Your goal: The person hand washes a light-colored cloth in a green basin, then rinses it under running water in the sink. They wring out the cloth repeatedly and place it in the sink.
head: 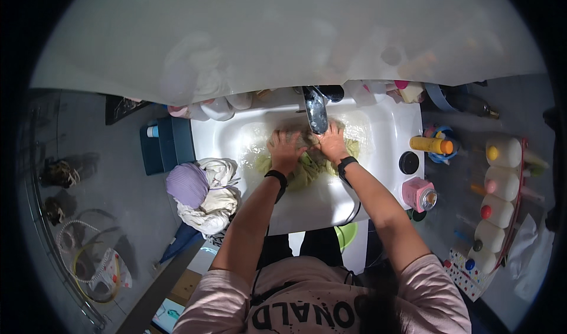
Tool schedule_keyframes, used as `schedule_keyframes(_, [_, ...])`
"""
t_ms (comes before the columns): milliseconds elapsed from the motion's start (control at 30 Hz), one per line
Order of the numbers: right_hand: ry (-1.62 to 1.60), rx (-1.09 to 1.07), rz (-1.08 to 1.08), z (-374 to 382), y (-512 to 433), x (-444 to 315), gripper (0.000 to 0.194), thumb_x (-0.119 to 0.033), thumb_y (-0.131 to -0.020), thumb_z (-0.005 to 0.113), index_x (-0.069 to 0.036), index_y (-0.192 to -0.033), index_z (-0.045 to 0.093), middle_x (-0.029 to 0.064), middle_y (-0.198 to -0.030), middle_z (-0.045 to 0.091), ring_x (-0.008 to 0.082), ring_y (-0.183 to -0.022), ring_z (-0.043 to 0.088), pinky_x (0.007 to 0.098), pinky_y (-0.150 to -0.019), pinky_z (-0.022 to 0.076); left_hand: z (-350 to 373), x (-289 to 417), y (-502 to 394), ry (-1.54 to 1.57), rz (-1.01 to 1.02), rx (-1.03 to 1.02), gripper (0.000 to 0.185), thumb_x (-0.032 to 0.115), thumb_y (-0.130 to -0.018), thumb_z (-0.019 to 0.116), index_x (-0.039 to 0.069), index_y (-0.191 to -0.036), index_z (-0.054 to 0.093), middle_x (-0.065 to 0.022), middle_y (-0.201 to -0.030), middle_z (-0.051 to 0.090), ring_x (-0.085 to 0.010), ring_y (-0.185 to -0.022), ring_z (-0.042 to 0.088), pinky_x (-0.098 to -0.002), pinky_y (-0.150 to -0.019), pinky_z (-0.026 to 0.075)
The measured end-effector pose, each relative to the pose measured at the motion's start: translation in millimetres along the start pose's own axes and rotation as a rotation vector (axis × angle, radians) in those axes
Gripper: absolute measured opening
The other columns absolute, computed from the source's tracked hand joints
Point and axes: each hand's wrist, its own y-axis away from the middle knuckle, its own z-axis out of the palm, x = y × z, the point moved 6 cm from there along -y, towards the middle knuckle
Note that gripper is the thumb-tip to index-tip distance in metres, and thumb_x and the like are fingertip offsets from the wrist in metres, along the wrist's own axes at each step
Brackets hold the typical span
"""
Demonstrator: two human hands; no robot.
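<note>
A bunched, wet yellow-green cloth point(305, 174) lies in water in the white washbasin point(283, 212). My left hand point(285, 150) grips its darker, wet upper part from the left, thumb pointing inward. From the right, my right hand point(331, 143) holds the same bundle, close under the dark metal faucet point(316, 112). The faucet hides part of the cloth and some of my right fingers. Black bands circle both wrists.
White cloths point(212, 205) and a ribbed lilac cloth point(188, 185) are heaped on the left rim. A blue-grey bin point(170, 146) stands behind them. On the right are a yellow bottle point(429, 145), a black round lid point(409, 162) and a pink bottle point(416, 191). Several containers line the back.
</note>
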Motion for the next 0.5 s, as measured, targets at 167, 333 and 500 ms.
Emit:
schedule_keyframes(167, [-0.666,0.221,0.288,10,9,14,0.049,-0.052,-0.098,0.057,-0.02,-0.134,0.061,0.0191,-0.141,0.051,0.0399,-0.131,0.041,0.052,-0.108,0.0379,-13,-3,13,0.226,-0.406,0.22,0.093,0.058,-0.068,0.085,0.016,-0.142,0.05,-0.0298,-0.145,0.038,-0.0455,-0.136,0.036,-0.0633,-0.108,0.03])
schedule_keyframes(333, [-1.84,-0.178,0.505,14,22,-3,0.064,-0.065,-0.102,0.041,-0.015,-0.136,0.06,0.0143,-0.144,0.053,0.0321,-0.131,0.048,0.0466,-0.108,0.0415,4,21,-3,0.666,-0.493,0.036,0.074,0.048,-0.072,0.086,0.013,-0.132,0.059,-0.0243,-0.131,0.051,-0.0399,-0.118,0.052,-0.0472,-0.102,0.042])
schedule_keyframes(500, [-2.267,-0.571,0.619,-25,43,-17,0.06,-0.061,-0.101,0.047,-0.011,-0.13,0.063,0.0089,-0.126,0.066,0.0232,-0.112,0.065,0.0399,-0.097,0.0525,-26,74,15,0.886,-0.137,0.191,0.04,0.03,-0.077,0.085,0.004,-0.099,0.065,-0.0111,-0.096,0.06,-0.0296,-0.091,0.061,-0.0399,-0.085,0.05])
